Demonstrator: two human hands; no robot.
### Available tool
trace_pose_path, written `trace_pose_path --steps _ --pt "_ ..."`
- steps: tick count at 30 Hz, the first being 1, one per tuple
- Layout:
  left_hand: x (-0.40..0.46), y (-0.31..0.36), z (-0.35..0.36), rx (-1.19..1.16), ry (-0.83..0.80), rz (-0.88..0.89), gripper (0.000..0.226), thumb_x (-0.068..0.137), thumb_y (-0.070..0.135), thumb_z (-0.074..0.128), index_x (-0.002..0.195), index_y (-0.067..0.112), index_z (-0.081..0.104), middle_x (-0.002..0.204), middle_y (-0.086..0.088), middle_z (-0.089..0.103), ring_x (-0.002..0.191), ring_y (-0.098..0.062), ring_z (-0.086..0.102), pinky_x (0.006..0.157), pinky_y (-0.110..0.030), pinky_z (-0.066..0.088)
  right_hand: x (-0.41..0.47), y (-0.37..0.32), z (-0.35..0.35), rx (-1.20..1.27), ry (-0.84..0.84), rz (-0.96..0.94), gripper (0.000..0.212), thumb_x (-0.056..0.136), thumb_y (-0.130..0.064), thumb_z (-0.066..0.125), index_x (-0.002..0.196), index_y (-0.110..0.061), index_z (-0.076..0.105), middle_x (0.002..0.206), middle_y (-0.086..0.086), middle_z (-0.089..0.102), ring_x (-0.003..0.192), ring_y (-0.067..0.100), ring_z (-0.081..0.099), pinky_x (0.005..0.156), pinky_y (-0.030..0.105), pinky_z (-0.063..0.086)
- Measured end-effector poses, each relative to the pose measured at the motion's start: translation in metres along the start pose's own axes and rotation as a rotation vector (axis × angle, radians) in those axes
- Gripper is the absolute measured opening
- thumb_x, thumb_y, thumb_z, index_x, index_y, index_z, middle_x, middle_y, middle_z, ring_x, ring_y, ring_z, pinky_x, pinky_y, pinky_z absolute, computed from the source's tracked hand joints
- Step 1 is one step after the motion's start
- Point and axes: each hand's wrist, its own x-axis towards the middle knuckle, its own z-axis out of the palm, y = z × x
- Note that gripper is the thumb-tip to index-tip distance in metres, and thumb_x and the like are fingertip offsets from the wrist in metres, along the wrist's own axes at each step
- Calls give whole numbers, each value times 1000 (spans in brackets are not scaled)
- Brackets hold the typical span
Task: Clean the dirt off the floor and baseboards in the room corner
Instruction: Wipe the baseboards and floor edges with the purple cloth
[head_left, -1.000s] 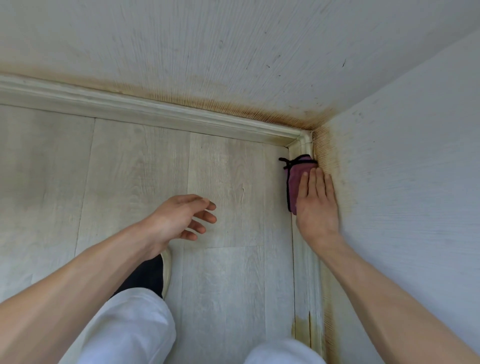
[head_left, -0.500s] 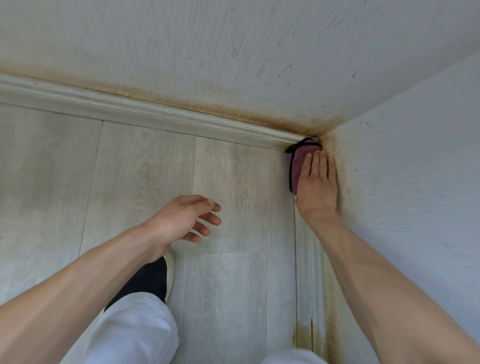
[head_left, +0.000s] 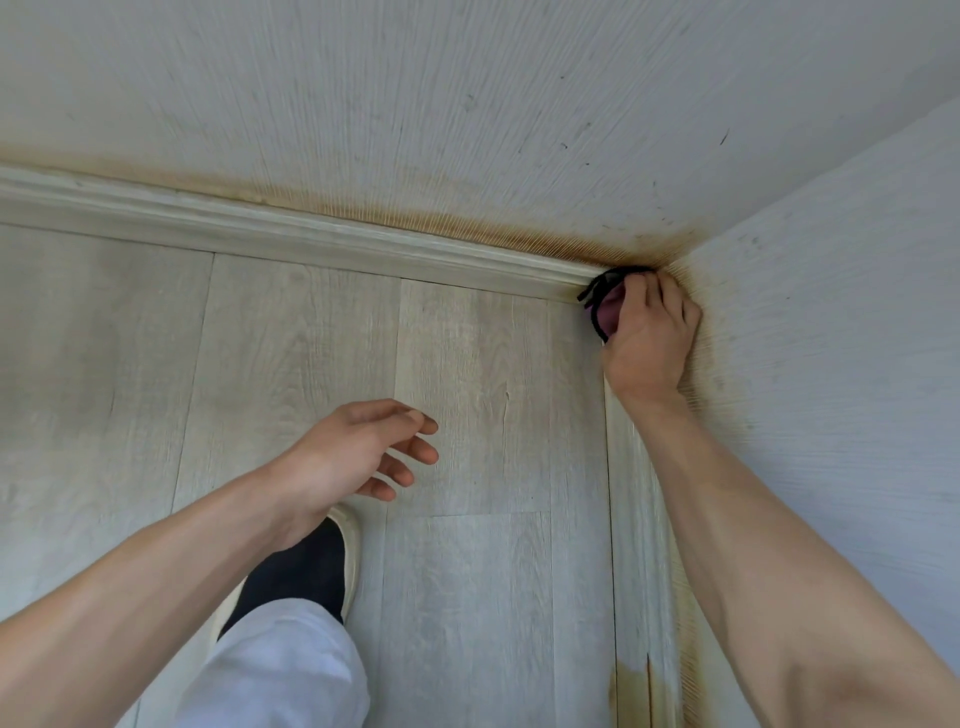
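The pale wood floor (head_left: 467, 415) is meeting two white baseboards (head_left: 311, 241) in the far right corner, where brown dirt (head_left: 519, 228) is staining the walls. The left hand (head_left: 353, 452) is hanging over the floor, fingers loose, holding nothing. The right hand (head_left: 649, 332) is gripping a purple cloth (head_left: 608, 306), pushing it into the corner.
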Motion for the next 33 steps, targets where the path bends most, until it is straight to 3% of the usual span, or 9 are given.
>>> trace_pose_path --steps 6,12,14,17,22,26,28,31,33 --pt "-7 -8 1 18 12 -16 24 106 26 53 109 18 75 100 -4 78 75 -16 65 69 -29 52 1 5 -9 47 4 -103 50 73 11 65 121 -3 61 118 16 67 107 38 60 84 46 47" --pt "-12 -10 -5 -9 23 -9 24 106 26 52 109 17 75 100 -3 79 76 -16 65 70 -31 51 10 -32 -10 243 -47 269 40 82 -4 68 120 5 58 118 23 65 111 41 53 91 45 42" --pt "-11 -9 -6 -10 32 -9 25 106 27 52 110 18 75 100 -3 79 76 -17 65 70 -30 51 5 -47 -12 312 -17 168 34 80 -3 56 113 5 59 107 23 66 103 42 55 81 44 42" --pt "-9 -7 2 -10 20 -10 25 106 26 52 111 17 74 101 -4 79 78 -18 65 70 -31 51 -5 -45 -13 291 -79 -80 47 73 13 51 117 1 62 102 20 67 97 40 57 76 41 40" --pt "-6 -8 9 -28 -1 -9 25 106 27 52 113 16 73 102 -5 78 78 -19 65 70 -30 51 -69 -27 -21 400 -311 -26 42 82 13 52 119 -2 64 105 15 66 99 31 58 77 37 48" --pt "-4 -8 11 -49 -8 -20 25 106 27 52 114 16 73 104 -6 78 80 -19 65 71 -32 51 -118 -7 -32 193 -466 -158 47 90 -1 44 134 -2 59 133 15 62 113 35 53 95 42 49" --pt "-3 -6 12 -42 -18 -30 25 106 27 52 115 15 73 103 -6 78 80 -20 65 72 -32 52 -127 0 -35 22 -495 -287 55 89 -10 38 139 1 56 142 19 56 113 38 53 94 45 50" --pt "1 -4 13 -32 -28 -21 25 106 27 52 115 15 73 103 -5 78 81 -19 65 71 -31 52 -129 9 -30 -305 -468 -356 55 90 -1 43 144 0 52 151 22 48 121 38 54 101 44 47" --pt "5 -2 14 -17 -35 -13 25 106 29 53 114 16 72 103 -5 78 80 -18 65 70 -30 53 -120 13 -29 -477 -505 -391 59 95 -10 25 151 -1 41 157 21 40 130 34 46 108 41 38"
